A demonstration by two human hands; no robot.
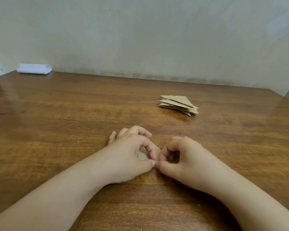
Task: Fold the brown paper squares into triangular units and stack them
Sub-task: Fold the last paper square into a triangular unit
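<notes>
Wood surface (57, 114): your left hand (132, 154) and right hand (178, 157) both pinch the brown paper (143, 155); light, creasable, so grip corners.

Two hands, left hand (132, 152) and right hand (182, 157), share one brown paper piece (143, 155). One stack of folded triangles (178, 104), count unclear. One white folded paper (34, 68), upper left.

Wooden table (57, 114), stack of folded brown triangles (178, 105) far right, white folded cloth (34, 68) far-left corner
</notes>
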